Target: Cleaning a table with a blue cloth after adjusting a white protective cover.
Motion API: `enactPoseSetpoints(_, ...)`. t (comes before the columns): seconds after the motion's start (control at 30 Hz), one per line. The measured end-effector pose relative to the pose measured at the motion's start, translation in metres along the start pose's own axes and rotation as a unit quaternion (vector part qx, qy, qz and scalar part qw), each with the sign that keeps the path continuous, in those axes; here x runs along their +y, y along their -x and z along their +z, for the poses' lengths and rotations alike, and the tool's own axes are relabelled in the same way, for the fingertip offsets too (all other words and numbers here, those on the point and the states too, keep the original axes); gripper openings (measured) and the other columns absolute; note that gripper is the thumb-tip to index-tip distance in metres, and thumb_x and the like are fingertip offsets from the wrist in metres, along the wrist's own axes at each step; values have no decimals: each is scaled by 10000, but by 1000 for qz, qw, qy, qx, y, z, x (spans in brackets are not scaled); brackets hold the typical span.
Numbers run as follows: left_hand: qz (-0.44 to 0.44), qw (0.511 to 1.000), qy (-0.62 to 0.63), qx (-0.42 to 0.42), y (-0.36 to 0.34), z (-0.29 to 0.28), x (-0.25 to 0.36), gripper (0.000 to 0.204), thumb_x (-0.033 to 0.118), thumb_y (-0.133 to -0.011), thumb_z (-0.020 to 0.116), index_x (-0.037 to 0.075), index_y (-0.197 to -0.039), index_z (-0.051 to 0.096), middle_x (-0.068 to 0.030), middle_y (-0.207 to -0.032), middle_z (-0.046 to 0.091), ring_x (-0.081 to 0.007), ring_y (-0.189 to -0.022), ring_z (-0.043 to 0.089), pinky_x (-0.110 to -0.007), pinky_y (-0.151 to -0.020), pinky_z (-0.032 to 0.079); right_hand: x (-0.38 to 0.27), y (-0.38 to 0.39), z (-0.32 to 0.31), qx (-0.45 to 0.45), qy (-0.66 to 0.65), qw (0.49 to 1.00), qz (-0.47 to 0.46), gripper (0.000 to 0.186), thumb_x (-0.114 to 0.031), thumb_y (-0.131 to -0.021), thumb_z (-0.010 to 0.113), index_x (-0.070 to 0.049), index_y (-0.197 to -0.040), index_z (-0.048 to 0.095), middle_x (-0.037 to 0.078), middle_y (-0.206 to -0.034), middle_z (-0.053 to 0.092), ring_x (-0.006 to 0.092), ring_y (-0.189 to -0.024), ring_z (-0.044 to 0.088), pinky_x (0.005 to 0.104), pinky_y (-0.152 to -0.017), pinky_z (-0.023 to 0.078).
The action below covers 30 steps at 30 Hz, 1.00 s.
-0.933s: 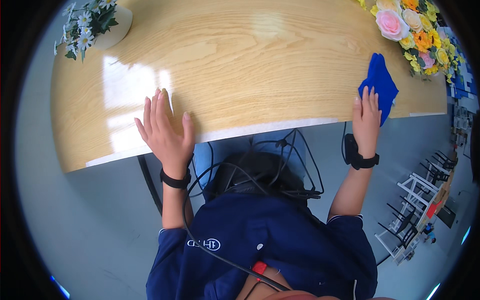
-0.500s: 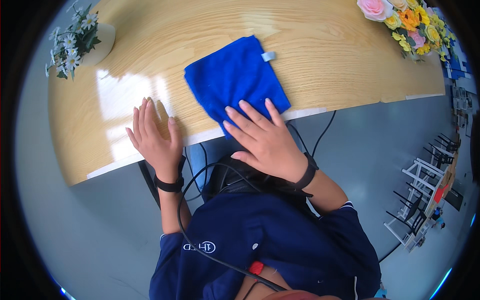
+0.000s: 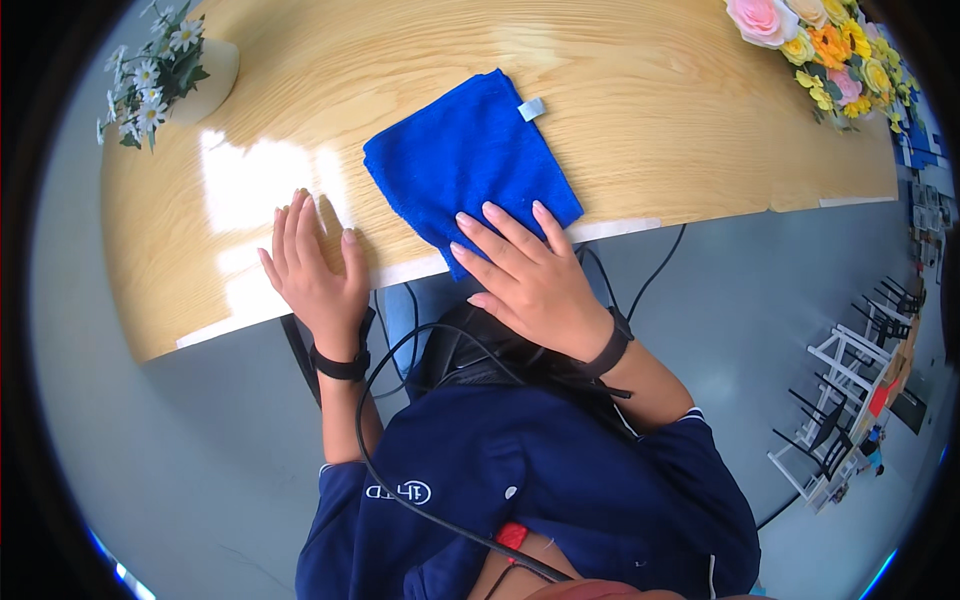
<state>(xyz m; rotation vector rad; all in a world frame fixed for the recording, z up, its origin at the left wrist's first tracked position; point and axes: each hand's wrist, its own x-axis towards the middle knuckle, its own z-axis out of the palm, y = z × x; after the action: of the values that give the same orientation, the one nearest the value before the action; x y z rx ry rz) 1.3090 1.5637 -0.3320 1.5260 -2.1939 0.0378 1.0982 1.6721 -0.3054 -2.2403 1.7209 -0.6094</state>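
Note:
A folded blue cloth [image 3: 455, 150] with a small white tag lies on the wooden table [image 3: 650, 120], its near corner at the front edge. Over the cloth's near part rests my right hand [image 3: 530, 280], fingers spread and stretched out, palm down; it does not grip the fabric. My left hand [image 3: 322, 280] lies on the table's front edge, to the left of the cloth and apart from it. Its fingers are stretched out and hold nothing. Black bands circle both wrists.
A white pot of daisies [image 3: 205, 85] stands at the far left of the table. Pink, orange and yellow flowers [image 3: 830, 60] sit at the far right. Black cables [image 3: 655, 270] hang below the front edge. Off to the right are chairs and white-framed tables [image 3: 840, 370].
The whole view has shifted slightly. Both hands and the cloth keep nearly the same places relative to the table.

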Motion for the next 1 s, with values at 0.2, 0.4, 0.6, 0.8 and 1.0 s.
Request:
enactPoseSetpoints(0.2,-3,1000,2,2,0,1,-2,464,248,-786,552,109,-1227,515,-43,-1304,504,-252,-1279,381,-514,-1077,146,-1,0,-1,-19,12,1000,4,460,-290,-804,613,-149,-1235,533,33,-1384,409,214,-1298,336,483,-1048,221)
enactPoseSetpoints(0.4,-7,1000,-1,-5,-1,-1,-1,461,264,-803,543,115,-1238,506,-34,-1307,501,-250,-1282,372,-517,-1076,144,0,-1,0,-27,38,999,9,452,-300,-807,613,-203,-1240,531,8,-1385,409,203,-1302,327,479,-1050,213)
enactPoseSetpoints(0.6,-10,1000,-2,-5,-2,-3,1,429,238,-811,537,117,-1223,525,-33,-1303,511,-243,-1282,386,-486,-1083,157,-1,-1,2,-28,38,999,8,460,-296,-800,619,-202,-1241,530,6,-1389,404,203,-1300,328,478,-1054,201)
enactPoseSetpoints(0.8,-12,1000,0,-11,-2,-4,1,419,238,-810,541,121,-1212,533,-31,-1300,514,-250,-1279,389,-489,-1081,154,-2,-2,3,-26,41,999,14,472,-287,-790,629,-198,-1243,528,5,-1390,402,202,-1298,329,478,-1056,200)
enactPoseSetpoints(1.0,-13,1000,-1,-14,-3,-4,2,418,240,-811,543,120,-1211,534,-32,-1301,513,-248,-1280,388,-484,-1081,150,-1,-1,5,-20,36,999,18,538,-325,-774,641,-261,-1287,492,83,-1435,326,284,-1319,285,490,-1058,203)
